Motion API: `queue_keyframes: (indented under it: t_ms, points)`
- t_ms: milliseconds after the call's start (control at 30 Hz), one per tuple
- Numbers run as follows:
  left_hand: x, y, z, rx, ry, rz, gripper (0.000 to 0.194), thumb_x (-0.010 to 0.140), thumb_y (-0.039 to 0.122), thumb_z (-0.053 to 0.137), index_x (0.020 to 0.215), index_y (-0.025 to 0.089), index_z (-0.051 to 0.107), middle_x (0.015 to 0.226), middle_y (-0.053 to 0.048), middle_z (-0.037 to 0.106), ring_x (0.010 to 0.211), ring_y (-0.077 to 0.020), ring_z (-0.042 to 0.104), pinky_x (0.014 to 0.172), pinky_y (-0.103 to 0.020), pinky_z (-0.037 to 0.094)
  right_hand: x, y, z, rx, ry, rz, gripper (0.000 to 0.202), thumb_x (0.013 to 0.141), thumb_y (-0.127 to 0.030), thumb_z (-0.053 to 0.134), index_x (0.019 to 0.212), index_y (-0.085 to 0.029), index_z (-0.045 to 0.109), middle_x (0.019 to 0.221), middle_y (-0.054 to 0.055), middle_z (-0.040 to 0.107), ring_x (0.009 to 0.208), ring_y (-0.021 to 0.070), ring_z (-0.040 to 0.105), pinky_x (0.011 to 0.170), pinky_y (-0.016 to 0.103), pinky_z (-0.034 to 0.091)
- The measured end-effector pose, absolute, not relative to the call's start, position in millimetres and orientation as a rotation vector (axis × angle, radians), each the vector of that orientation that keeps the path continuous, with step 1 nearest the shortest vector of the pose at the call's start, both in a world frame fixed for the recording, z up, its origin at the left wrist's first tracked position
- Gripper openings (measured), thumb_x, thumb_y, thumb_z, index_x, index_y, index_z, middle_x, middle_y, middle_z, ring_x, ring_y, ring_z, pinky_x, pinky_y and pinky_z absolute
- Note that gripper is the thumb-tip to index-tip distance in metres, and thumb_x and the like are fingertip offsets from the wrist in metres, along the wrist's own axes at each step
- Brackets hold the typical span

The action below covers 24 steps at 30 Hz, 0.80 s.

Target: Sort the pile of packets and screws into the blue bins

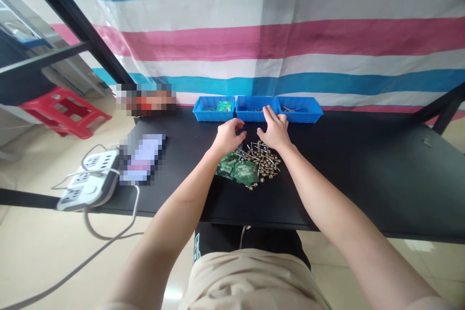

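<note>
On a black, flat-topped bench (363, 169), a loose pile of small brass-coloured heads on thin silvery metal shanks (267, 160) lies between the front and back edges, with shiny green-and-clear plastic packets (245, 173) against its left side. The two hands are apart from each other, one on either side above the far part of the pile. The left hand (227, 137) has its fingers bent and its thumb parted from them, with nothing visible between. The right hand (276, 131) has its thumb spread wide and its longer fingers stretched over the front wall of the middle bin; whether they touch anything inside cannot be told. Three blue rectangular plastic bins stand in a row near the back edge: the left bin (214, 116) holds a green packet and small pieces, the middle bin (249, 116) a few small dark pieces, and the right bin (307, 117) some thin metal pins. At the left edge, a white multi-socket power strip (90, 179) with grey cables sits beside a pixelated flat object (145, 157). Behind the back edge hangs a blue, white and pink striped sheet (218, 41). A red plastic stool (69, 111) stands on the floor beyond the left edge.
</note>
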State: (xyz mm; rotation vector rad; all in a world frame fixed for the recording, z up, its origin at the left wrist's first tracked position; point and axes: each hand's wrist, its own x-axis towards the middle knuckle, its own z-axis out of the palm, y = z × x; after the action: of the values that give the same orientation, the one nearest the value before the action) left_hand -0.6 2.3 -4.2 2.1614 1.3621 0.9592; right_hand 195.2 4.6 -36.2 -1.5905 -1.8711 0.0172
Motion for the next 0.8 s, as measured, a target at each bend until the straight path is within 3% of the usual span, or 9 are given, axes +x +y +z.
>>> queue_keyframes:
  t_ms: [233, 367, 467, 567, 700, 800]
  points:
    - [0, 3, -6, 2.274, 1.384, 0.853, 0.017, 0.079, 0.021, 0.065, 0.096, 0.018, 0.067, 0.099, -0.007, 0.073, 0.093, -0.0241, 0.068, 0.087, -0.039, 0.053, 197, 4, -34, -1.556, -1.935, 0.045, 0.074, 0.083, -0.03, 0.057, 0.152, -0.015, 0.037, 0.162, 0.016, 0.031, 0.135, 0.0409, 0.04, 0.107, 0.06, 0.037]
    - [0, 4, -6, 2.301, 1.385, 0.836, 0.017, 0.08, 0.023, 0.065, 0.096, 0.019, 0.068, 0.098, -0.007, 0.073, 0.092, -0.0235, 0.067, 0.086, -0.038, 0.052, 197, 0, -27, -1.392, -1.933, 0.006, 0.058, 0.084, -0.025, 0.054, 0.14, -0.012, 0.05, 0.147, 0.02, 0.049, 0.136, 0.0344, 0.044, 0.11, 0.051, 0.037]
    - [0, 4, -6, 2.301, 1.385, 0.834, 0.016, 0.079, 0.023, 0.065, 0.095, 0.019, 0.068, 0.097, -0.006, 0.073, 0.091, -0.0233, 0.067, 0.086, -0.037, 0.052, 195, -7, -18, -1.41, -1.945, 0.064, 0.034, 0.085, -0.027, 0.054, 0.116, -0.016, 0.065, 0.111, 0.014, 0.069, 0.105, 0.0279, 0.064, 0.093, 0.04, 0.049]
    - [0, 3, -5, 2.295, 1.383, 0.831, 0.016, 0.08, 0.022, 0.064, 0.094, 0.019, 0.069, 0.098, -0.007, 0.073, 0.092, -0.0238, 0.067, 0.086, -0.038, 0.052, 192, -14, -9, -1.602, -2.058, 0.164, 0.026, 0.084, -0.037, 0.06, 0.103, -0.021, 0.069, 0.082, 0.006, 0.071, 0.077, 0.024, 0.067, 0.072, 0.035, 0.05]
    - [1, 1, -2, 2.281, 1.403, 0.809, 0.016, 0.08, 0.021, 0.064, 0.095, 0.019, 0.069, 0.098, -0.007, 0.072, 0.092, -0.0249, 0.067, 0.086, -0.04, 0.051, 188, -19, -4, -1.769, -2.241, 0.165, 0.034, 0.081, -0.051, 0.065, 0.102, -0.023, 0.07, 0.083, 0.007, 0.074, 0.079, 0.0275, 0.069, 0.067, 0.034, 0.046]
    - [1, 0, -1, 2.286, 1.418, 0.792, 0.016, 0.081, 0.02, 0.063, 0.095, 0.019, 0.069, 0.098, -0.007, 0.072, 0.093, -0.0252, 0.067, 0.087, -0.04, 0.05, 186, -20, -3, -1.701, -2.339, 0.168, 0.03, 0.082, -0.045, 0.065, 0.103, -0.025, 0.069, 0.085, 0.007, 0.075, 0.082, 0.0269, 0.07, 0.065, 0.032, 0.045]
